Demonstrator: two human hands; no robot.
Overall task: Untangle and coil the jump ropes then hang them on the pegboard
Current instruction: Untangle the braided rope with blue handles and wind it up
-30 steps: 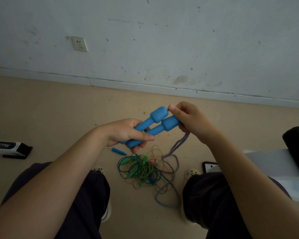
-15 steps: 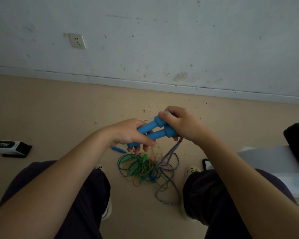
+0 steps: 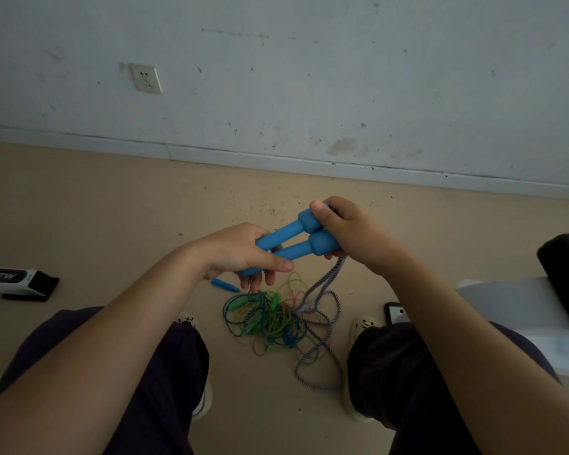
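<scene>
The floor (image 3: 79, 208) carries a tangle of thin coloured ropes (image 3: 266, 318) between the person's feet, placed as before. The braided rope (image 3: 322, 290) hangs into it from two blue handles (image 3: 296, 239). The left hand (image 3: 240, 249) still grips their thin ends. The right hand (image 3: 349, 233), which covered the thick ends half a second ago, now clasps them with more blue showing.

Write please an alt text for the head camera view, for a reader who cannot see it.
Two hands hold a pair of blue jump rope handles side by side: the left hand grips the narrow ends, the right hand the thick ends. Their striped rope hangs down to the beige floor, beside a tangle of thin green and coloured ropes.
</scene>
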